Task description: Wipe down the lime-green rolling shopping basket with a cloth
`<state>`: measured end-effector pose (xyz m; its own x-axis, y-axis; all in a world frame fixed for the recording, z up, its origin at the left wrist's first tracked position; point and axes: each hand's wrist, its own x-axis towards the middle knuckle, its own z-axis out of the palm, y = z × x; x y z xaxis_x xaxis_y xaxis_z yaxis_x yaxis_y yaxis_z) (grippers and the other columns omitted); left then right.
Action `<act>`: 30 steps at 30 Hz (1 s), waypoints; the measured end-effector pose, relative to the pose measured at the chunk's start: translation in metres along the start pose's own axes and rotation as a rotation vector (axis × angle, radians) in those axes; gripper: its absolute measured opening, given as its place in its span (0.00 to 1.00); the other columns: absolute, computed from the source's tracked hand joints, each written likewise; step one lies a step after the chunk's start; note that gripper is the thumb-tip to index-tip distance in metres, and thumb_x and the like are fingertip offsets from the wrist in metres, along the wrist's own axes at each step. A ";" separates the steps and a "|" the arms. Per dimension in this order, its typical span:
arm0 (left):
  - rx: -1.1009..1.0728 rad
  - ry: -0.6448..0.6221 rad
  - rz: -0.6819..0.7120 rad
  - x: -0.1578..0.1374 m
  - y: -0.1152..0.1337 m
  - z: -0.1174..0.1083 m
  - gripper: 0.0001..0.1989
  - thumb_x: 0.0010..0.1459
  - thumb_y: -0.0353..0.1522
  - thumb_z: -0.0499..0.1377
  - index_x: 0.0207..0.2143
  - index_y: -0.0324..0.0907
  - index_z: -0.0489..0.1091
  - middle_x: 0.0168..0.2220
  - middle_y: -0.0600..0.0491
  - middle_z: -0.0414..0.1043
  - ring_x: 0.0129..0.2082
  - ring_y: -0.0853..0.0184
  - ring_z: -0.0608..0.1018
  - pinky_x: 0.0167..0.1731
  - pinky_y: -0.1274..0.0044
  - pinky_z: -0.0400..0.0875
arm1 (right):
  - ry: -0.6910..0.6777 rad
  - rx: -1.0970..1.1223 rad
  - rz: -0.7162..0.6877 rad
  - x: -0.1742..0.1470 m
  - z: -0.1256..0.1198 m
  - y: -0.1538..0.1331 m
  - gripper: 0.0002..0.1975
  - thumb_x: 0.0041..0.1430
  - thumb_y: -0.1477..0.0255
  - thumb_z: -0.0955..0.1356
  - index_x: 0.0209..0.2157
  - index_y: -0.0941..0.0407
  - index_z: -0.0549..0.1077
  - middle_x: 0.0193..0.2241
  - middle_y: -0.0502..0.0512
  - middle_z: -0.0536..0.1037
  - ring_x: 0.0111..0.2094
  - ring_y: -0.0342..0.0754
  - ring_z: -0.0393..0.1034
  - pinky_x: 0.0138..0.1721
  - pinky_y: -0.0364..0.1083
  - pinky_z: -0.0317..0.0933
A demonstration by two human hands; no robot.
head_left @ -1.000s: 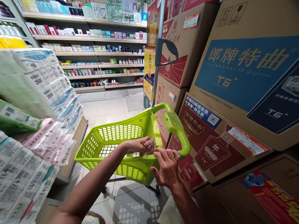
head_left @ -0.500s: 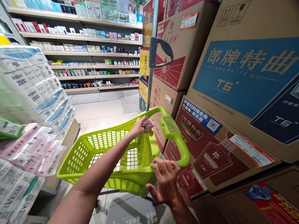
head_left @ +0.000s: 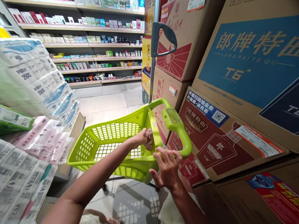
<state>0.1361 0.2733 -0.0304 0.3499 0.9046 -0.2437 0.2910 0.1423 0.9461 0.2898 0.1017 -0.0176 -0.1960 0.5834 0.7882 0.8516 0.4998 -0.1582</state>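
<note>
A lime-green plastic shopping cart [head_left: 105, 131] stands in front of me, with its handle [head_left: 186, 136] to the right. My left hand [head_left: 141, 138] reaches into the end of the basket nearest the handle. It is closed on a crumpled mauve bundle [head_left: 149, 139] that looks soft; its exact kind is unclear. My right hand [head_left: 168, 167] hooks its fingers over the near rim of the cart, beside the handle, with the thumb sticking out to the left. No other goods show inside the basket.
Tall stacked cartons [head_left: 255, 49] crowd the right side, close to the handle. A grey pole with a looped grip [head_left: 164, 38] rises behind the cart. Paper packs [head_left: 32, 75] are piled at left. Shelves of small goods [head_left: 95, 42] line the back beyond the tiled floor [head_left: 105, 102].
My left hand has lowered the mauve bundle from rim height into the basket. My right hand stays on the rim. The view has tilted down slightly.
</note>
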 end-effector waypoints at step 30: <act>0.590 0.675 0.336 -0.186 -0.013 0.067 0.31 0.59 0.18 0.49 0.60 0.48 0.70 0.55 0.45 0.64 0.53 0.58 0.69 0.58 0.67 0.68 | 0.084 0.056 0.030 -0.011 0.011 0.000 0.28 0.73 0.60 0.51 0.64 0.59 0.62 0.56 0.71 0.73 0.57 0.61 0.68 0.59 0.60 0.49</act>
<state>0.1270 0.0760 -0.0118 -0.0368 0.9285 0.3695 0.7354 -0.2252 0.6391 0.2869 0.1025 -0.0324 -0.1276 0.5443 0.8291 0.8275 0.5193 -0.2135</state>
